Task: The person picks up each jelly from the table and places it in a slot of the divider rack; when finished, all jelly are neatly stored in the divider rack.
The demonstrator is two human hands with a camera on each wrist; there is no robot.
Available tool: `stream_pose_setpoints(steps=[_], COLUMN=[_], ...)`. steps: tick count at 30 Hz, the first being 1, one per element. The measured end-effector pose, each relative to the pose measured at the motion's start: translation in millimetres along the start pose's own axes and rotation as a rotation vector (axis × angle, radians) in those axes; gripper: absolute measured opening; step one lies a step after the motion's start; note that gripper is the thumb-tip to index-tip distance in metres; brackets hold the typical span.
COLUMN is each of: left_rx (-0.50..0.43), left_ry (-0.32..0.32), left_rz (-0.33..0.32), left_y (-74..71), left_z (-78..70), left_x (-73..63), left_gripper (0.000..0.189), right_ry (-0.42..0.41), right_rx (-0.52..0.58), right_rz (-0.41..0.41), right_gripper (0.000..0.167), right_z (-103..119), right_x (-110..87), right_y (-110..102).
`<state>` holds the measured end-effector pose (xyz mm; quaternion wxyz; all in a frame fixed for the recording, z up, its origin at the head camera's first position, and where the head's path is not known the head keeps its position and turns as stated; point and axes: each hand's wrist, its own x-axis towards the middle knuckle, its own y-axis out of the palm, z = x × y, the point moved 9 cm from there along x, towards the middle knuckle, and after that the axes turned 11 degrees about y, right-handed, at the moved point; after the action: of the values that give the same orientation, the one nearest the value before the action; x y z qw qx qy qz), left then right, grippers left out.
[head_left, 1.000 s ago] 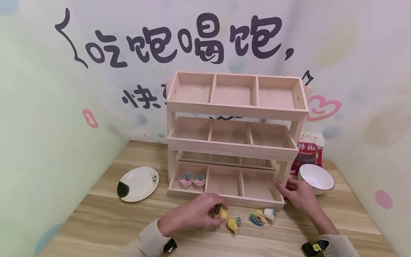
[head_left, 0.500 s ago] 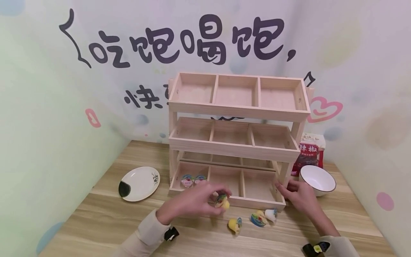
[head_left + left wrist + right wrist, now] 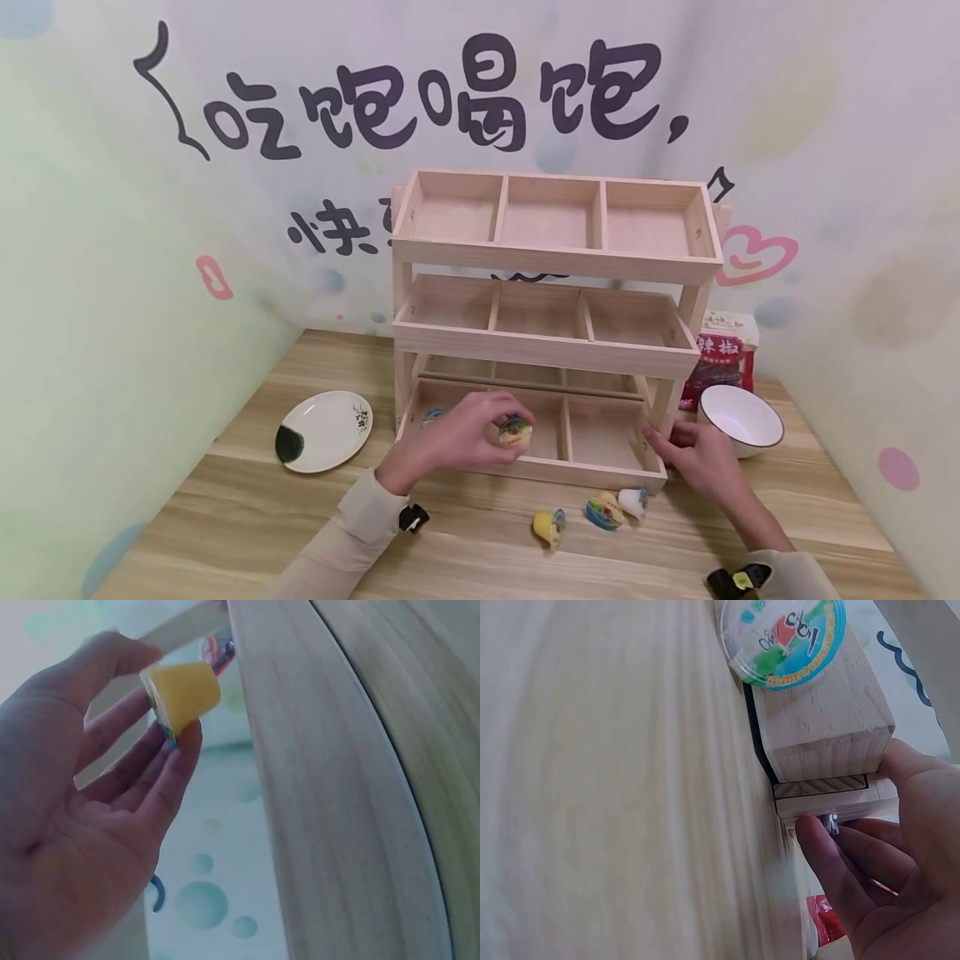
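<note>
My left hand point(image 3: 457, 435) pinches a yellow jelly cup point(image 3: 515, 432) between thumb and fingers, in front of the bottom tier of a three-tier wooden shelf point(image 3: 551, 354). In the left wrist view this jelly cup point(image 3: 187, 690) lies sideways, its lid towards the palm. At the shelf's lower right end, my right hand point(image 3: 701, 457) grips the bottom tray's side point(image 3: 829, 757), thumb and fingers on either side of the wood. A jelly cup lid point(image 3: 432, 414) peeks from the bottom left compartment, mostly covered by my left hand.
Before the shelf lie a yellow jelly cup point(image 3: 547, 527), another lid-up one point(image 3: 603, 510) and a white one point(image 3: 633, 502). A plate point(image 3: 330, 429) stands left; a white bowl point(image 3: 741, 417) and a red food packet point(image 3: 720, 358) stand right, near the wall.
My left hand has lifted the yellow jelly cup off the table and raised it to the bottom tier, its lid now facing forward. The right hand stays on the shelf's end.
</note>
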<state>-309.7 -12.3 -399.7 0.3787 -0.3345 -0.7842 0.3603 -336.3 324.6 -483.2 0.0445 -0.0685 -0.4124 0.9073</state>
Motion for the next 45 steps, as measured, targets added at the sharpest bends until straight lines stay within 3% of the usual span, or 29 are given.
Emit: stream_pose_setpoints(steps=[8,18,24,32,40,45], left_rx=[0.027,0.06,0.083,0.083,0.231,0.22], left_ry=[-0.029,-0.031,-0.066,-0.083,-0.061,-0.081], left_rz=[0.007,0.047,0.084,0.094,0.051,0.077], left_y=[4.2,14.0,21.0,23.2,15.1,17.1], left_z=[22.8,35.9,45.2,50.0,48.4,49.8], left_x=[5.3,4.2,1.1,0.1,-0.6,-0.9], left_gripper=[0.038,0.031,0.029,0.024,0.02,0.021], right_ry=[0.002,-0.012,-0.012,-0.001,0.003,0.007], right_rx=[-0.004,-0.007,-0.007,-0.003,-0.004,0.001], right_rz=[0.006,-0.008,-0.01,0.001,0.004,0.006], right_gripper=[0.068,0.066,0.067,0.071,0.071,0.071], right_z=[-0.1,0.7,-0.6,-0.8,0.2,0.0], right_x=[-0.3,-0.1,0.3,0.3,-0.3,-1.0], right_y=[0.5,-0.9,-1.0,-0.7,-0.6,-0.3])
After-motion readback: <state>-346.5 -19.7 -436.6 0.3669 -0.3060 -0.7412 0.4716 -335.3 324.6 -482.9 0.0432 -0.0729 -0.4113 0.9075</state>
